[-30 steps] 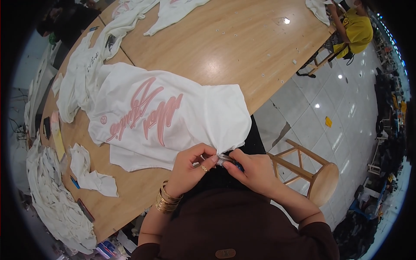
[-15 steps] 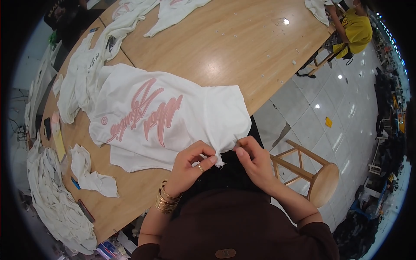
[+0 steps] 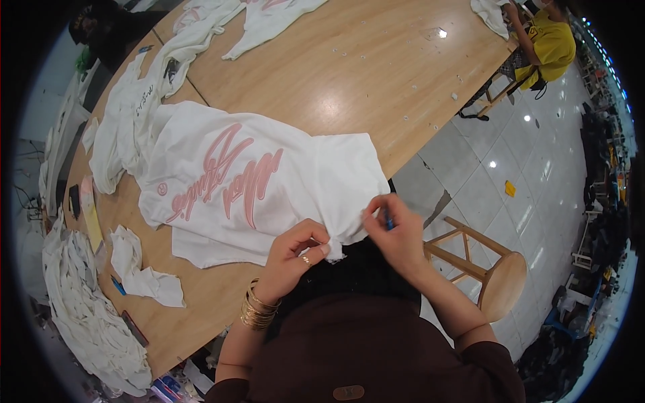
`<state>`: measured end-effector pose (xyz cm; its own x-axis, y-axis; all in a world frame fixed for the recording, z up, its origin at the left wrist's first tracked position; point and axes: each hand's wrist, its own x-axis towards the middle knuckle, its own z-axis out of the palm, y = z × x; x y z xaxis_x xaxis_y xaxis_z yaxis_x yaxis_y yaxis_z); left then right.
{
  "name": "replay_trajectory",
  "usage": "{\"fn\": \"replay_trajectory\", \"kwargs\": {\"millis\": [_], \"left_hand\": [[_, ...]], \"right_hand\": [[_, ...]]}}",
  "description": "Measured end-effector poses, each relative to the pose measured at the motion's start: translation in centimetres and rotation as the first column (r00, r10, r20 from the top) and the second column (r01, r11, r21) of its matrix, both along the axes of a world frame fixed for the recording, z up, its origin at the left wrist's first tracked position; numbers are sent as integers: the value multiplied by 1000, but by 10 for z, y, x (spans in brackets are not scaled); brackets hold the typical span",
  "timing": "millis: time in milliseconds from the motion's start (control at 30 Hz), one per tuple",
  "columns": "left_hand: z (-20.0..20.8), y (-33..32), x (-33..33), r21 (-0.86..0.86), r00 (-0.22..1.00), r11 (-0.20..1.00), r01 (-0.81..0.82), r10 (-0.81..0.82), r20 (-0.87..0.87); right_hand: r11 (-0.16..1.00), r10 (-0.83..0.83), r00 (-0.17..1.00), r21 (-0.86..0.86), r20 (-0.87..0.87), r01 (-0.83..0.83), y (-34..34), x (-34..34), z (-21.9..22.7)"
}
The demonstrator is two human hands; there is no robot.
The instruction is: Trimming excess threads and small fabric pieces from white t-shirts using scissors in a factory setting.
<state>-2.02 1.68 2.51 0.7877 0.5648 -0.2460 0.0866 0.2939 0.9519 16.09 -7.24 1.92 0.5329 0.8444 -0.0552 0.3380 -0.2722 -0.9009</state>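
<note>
A white garment with large pink lettering lies across the table edge, its near end hanging over my lap. My left hand, with a ring and gold bangles, pinches a gathered corner of that end between thumb and fingers. Just right of the corner, my right hand is closed around blue-handled thread snips. Most of the snips is hidden by the palm and fingers. Thumb and forefinger of this hand are close to the cloth's right edge; whether they pinch it I cannot make out.
White garments run along the table's left side, and a heap of white cloth hangs lower left. A loose white piece lies near a blue tool. A wooden stool stands right; a person in yellow sits far right.
My right hand has moved slightly up and right, turning so the snips' blue handle shows instead of the metal tip. My left hand keeps its pinch. The person at the far left has shifted.
</note>
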Motion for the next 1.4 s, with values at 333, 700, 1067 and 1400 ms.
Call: {"fn": "replay_trajectory", "kwargs": {"millis": [333, 700, 1067, 1400], "left_hand": [[6, 2, 1, -24, 1000, 1000, 17, -17, -1], [2, -2, 5, -26, 999, 999, 40, -40, 15], [-4, 8, -5, 76, 999, 997, -18, 22, -47], [-6, 6, -3, 43, 998, 999, -33, 35, -46]], "right_hand": [[969, 207, 970, -111, -127, -221, -14, -6, 31], [975, 66, 865, -153, -497, -163, -10, -12, 2], [921, 80, 871, -299, -485, -251, -7, 6, 19], [990, 1, 876, -125, -483, -70, 3, -18, 1]]}}
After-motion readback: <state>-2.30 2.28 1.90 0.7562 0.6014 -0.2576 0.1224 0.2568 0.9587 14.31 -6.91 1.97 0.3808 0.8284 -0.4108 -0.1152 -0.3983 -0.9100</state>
